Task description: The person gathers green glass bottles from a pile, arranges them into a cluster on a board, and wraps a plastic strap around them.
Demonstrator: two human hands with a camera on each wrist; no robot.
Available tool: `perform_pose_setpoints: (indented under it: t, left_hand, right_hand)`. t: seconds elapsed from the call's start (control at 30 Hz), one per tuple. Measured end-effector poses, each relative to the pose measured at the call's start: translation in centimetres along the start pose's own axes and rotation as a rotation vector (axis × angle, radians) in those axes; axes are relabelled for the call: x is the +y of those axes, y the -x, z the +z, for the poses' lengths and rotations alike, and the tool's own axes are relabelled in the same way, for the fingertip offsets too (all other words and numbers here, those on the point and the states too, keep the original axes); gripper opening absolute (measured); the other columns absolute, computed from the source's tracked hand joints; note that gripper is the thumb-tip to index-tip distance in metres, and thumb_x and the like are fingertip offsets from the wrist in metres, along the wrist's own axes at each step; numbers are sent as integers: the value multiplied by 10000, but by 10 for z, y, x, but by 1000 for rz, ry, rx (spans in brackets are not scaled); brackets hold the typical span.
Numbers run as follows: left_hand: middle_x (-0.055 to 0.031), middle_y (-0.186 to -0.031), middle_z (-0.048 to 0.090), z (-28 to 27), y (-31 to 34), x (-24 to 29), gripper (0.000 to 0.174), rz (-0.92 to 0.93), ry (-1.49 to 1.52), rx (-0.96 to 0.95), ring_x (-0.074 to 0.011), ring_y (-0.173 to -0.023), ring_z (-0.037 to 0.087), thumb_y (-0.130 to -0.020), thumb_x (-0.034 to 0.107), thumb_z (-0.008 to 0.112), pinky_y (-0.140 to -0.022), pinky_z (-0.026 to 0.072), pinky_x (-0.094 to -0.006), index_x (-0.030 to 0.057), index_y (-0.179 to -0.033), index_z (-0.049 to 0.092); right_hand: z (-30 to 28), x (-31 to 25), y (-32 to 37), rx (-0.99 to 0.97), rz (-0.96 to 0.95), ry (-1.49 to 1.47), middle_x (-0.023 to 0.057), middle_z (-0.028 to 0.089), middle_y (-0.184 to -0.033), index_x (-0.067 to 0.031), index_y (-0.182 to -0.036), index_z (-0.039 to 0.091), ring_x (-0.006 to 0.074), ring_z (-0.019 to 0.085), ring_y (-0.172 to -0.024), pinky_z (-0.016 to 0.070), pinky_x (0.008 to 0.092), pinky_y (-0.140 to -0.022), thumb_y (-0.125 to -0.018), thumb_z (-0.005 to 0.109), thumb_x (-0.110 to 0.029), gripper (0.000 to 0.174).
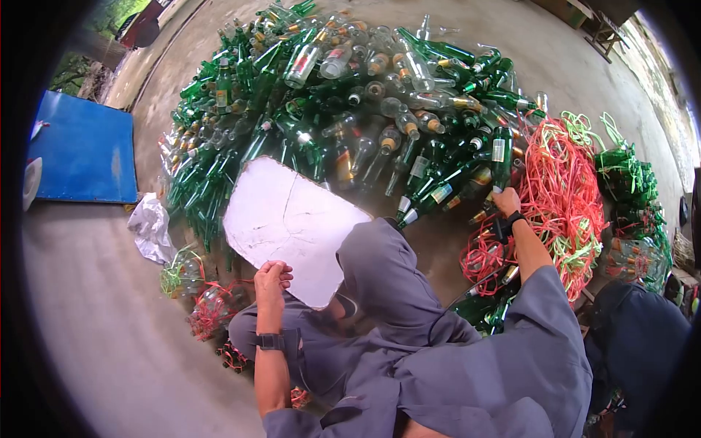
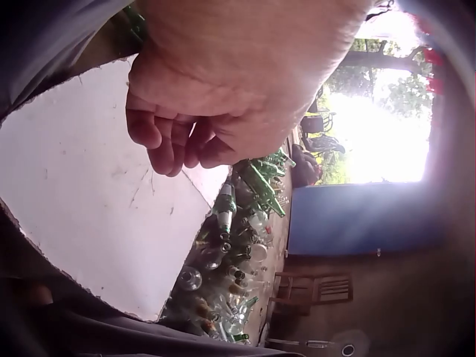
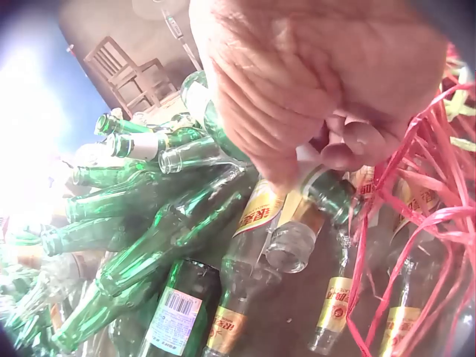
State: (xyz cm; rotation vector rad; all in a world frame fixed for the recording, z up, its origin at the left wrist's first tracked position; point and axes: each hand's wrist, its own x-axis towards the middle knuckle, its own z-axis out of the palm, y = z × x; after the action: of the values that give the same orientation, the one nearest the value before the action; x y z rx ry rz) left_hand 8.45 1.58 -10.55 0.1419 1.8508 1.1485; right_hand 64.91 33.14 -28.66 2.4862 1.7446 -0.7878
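Observation:
My right hand (image 1: 506, 201) grips a green bottle (image 1: 502, 157) by its neck, beside a heap of red plastic strips (image 1: 562, 197). In the right wrist view, the bottle's mouth end (image 3: 332, 195) sticks out below the curled fingers. My left hand (image 1: 273, 279) hangs over the near edge of a white board (image 1: 285, 226) that lies by my knee, its fingers loosely curled with nothing in them. The left wrist view has the same hand (image 2: 201, 111) above the board, which a crack line crosses. Clear bottles with yellow labels (image 3: 335, 303) lie under the right hand.
A big pile of green and clear bottles (image 1: 336, 95) spreads across the floor ahead. Bundled bottles (image 1: 631, 197) stand at far right. A blue panel (image 1: 87, 153) and a crumpled white bag (image 1: 151, 228) are on the left. Another person's dark clothing (image 1: 635, 350) shows at lower right.

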Motion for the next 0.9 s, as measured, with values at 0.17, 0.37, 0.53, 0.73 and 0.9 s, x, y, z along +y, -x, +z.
perform_pose_setpoints:
  t: [0.17, 0.37, 0.53, 0.73, 0.9]
  left_hand:
    - [-95, -821, 675, 8, -5, 0, 95, -2, -10, -17, -138, -631, 611, -927, 146, 609, -526, 451, -238, 51, -935, 610]
    - [-105, -838, 697, 17, -3, 1, 137, 6, -41, -56, -121, -619, 618, -922, 163, 639, -516, 440, -225, 27, -941, 628]
    - [-94, -831, 698, 18, -2, -2, 133, 28, -22, -94, -113, -617, 618, -923, 162, 639, -522, 442, -220, 29, -922, 637]
    - [-81, -820, 695, 22, 5, 3, 128, 71, -6, -124, -109, -623, 621, -930, 155, 628, -526, 446, -219, 28, -923, 644]
    - [-77, -799, 687, 22, 10, 3, 136, 99, 2, -150, -112, -623, 617, -930, 149, 621, -526, 443, -221, 15, -926, 646]
  right_hand:
    - [-5, -11, 18, 67, -86, 34, 305, 680, -1012, 32, -1001, 684, 461, 656, -994, 512, 522, -860, -803, 635, -470, 542]
    - [-24, -18, 34, 149, -163, 27, 312, 669, -1011, 41, -1002, 652, 470, 647, -976, 493, 537, -864, -894, 528, -551, 614]
    - [-25, -12, 15, 213, -173, 15, 289, 680, -942, 23, -947, 653, 458, 659, -904, 505, 534, -799, -904, 540, -529, 564]
    - [-58, -39, 58, -100, 60, -842, 55, 553, -582, -47, -768, 593, 190, 542, -458, 396, 338, -409, -914, 614, -389, 373]
    - [-81, -55, 122, -156, 28, -981, -41, 548, -657, -89, -830, 601, 48, 472, -481, 308, 204, -376, -936, 623, -421, 350]
